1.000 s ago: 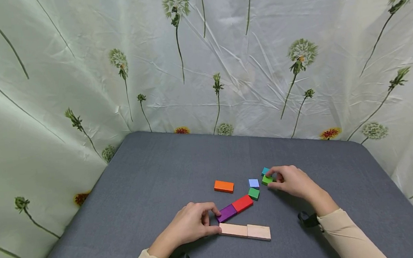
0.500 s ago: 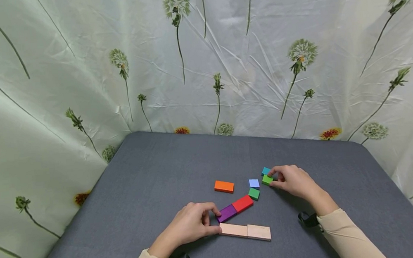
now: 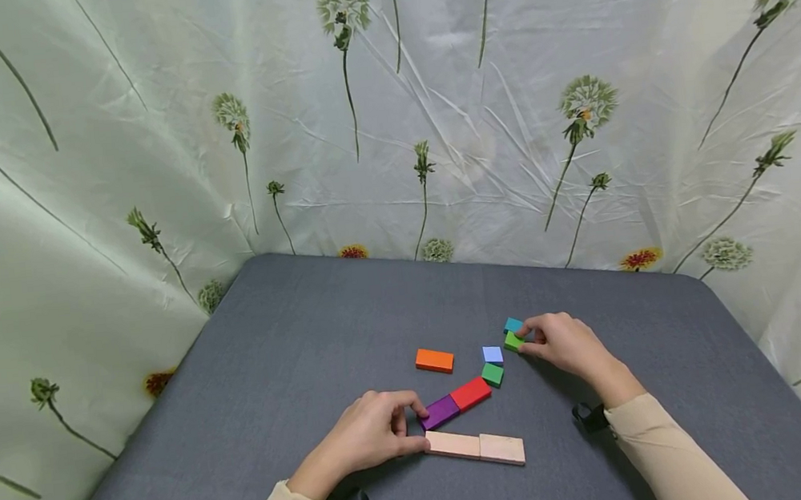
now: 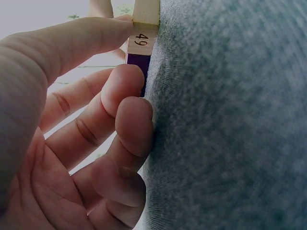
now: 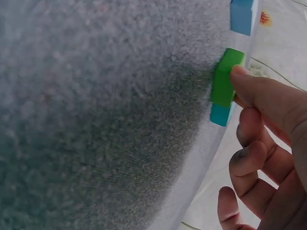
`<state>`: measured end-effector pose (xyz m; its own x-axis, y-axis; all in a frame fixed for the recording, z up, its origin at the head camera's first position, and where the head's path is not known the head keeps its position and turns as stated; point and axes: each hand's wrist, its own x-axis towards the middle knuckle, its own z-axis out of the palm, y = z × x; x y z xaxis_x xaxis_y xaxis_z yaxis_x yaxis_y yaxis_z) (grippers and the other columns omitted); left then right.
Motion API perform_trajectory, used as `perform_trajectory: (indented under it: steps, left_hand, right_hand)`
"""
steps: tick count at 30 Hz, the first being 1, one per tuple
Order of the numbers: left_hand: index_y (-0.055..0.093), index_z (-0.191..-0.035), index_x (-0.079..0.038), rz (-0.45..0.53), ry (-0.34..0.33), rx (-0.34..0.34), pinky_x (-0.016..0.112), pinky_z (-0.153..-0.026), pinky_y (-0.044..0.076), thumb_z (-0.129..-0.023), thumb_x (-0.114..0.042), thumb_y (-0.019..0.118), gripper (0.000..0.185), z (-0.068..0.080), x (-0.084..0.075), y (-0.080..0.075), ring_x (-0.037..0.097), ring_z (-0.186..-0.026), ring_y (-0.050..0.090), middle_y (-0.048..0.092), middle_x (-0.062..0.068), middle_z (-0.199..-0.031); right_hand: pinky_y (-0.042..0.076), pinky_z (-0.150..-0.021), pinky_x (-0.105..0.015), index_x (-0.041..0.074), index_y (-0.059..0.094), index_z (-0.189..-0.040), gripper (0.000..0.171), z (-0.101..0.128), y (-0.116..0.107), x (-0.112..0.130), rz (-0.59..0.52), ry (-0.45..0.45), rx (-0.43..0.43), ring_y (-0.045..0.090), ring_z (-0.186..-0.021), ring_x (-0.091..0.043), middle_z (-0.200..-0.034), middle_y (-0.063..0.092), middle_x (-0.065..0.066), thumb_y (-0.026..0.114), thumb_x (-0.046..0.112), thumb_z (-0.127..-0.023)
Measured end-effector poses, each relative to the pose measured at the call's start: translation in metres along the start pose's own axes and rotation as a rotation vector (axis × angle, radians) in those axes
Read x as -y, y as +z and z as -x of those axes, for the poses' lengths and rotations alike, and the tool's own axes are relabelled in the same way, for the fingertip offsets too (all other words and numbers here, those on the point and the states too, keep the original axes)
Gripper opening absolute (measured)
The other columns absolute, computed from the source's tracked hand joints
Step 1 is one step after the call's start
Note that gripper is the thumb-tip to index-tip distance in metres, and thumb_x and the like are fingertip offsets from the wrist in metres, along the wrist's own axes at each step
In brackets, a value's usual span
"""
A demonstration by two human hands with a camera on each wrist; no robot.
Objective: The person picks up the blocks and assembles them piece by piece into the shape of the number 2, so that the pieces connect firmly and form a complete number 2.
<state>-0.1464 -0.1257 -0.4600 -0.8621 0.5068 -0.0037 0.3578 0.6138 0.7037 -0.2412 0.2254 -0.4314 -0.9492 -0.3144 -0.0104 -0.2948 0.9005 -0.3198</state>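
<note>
- Your right hand, head view: thumb and forefinger close together, pinching the light green block, which lies low at the table; the other fingers curl loosely.
- Teal block: just beside the light green block at 12 o'clock.
- Blue block: near the light green block, toward 8 o'clock.
- Dark green block: just beside the blue block at 6 o'clock, turned at an angle.
- Red block: just beside the dark green block, toward 8 o'clock; the purple block continues this line end to end.
- Your left hand: thumb and forefinger parted, the thumb at the end of the first pale block, the forefinger at the purple block; whether they grip cannot be told.
- Second pale block: end to end with the first, between 3 and 4 o'clock.
- Orange block: apart from the blue block, at 9 o'clock.
- Flower-printed curtain: behind the table, at 12 o'clock.
</note>
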Motion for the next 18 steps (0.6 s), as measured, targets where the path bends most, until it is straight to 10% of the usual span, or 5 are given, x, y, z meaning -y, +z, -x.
perform_trajectory:
  steps: [18]
  left_hand:
    - [0.076, -0.104, -0.024, -0.001, 0.006, -0.002, 0.022, -0.055, 0.036, -0.084, -0.031, 0.094, 0.028, 0.001, -0.002, -0.001, -0.002, -0.055, 0.047, 0.055, -0.016, -0.062]
  right_hand:
    - [0.044, -0.061, -0.031, 0.008, 0.081, -0.116, 0.023, -0.030, -0.002, 0.005, 0.042, 0.019, 0.022, 0.056, -0.068, -0.014, -0.085, 0.071, -0.003, 0.080, 0.022, -0.098]
